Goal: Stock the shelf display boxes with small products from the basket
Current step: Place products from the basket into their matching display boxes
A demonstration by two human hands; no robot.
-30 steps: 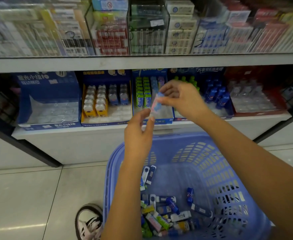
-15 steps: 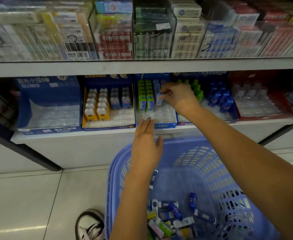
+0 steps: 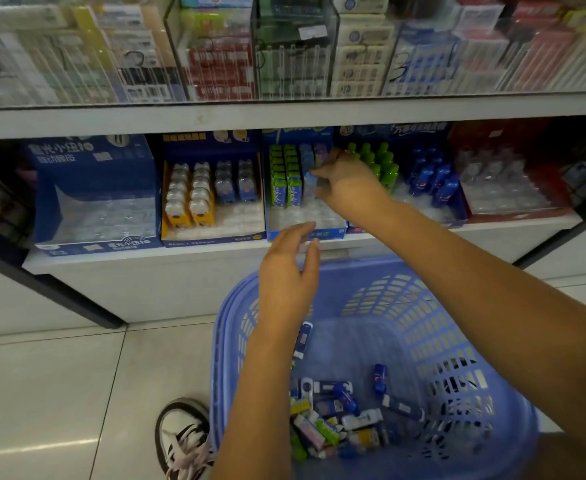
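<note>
Fingers (image 3: 324, 174) of my right hand (image 3: 350, 183) are pinched on a pale blue pack (image 3: 309, 184), thumb on one side and fingertips on the other. They hold it upright at the front of its column inside the middle box (image 3: 284, 216). The pack stands just beside 2 columns of green packs (image 3: 279, 183). Its foot looks to be at one of the box's clear slots, but I cannot tell whether it is fully seated.

My left hand (image 3: 288, 275) holds nothing. Its fingers are apart and relaxed, hanging over the far rim of the basket (image 3: 440, 323), in front of the shelf (image 3: 146, 259) edge. The basket sits on the floor (image 3: 42, 375) close to the shelf base, with a heap of loose products (image 3: 333, 410) in its bottom, blue, green, yellow and pink among them.

I judge this to be the placing step: 1 pack going into its row. Rows of empty slots show in front of it, and the neighbouring boxes have gaps too, so the stocking is far from done. Next I should press the pack down until it stands by itself, then let go. The free left hand can go into the basket for another pale blue one, sorted by colour so it matches this column.
</note>
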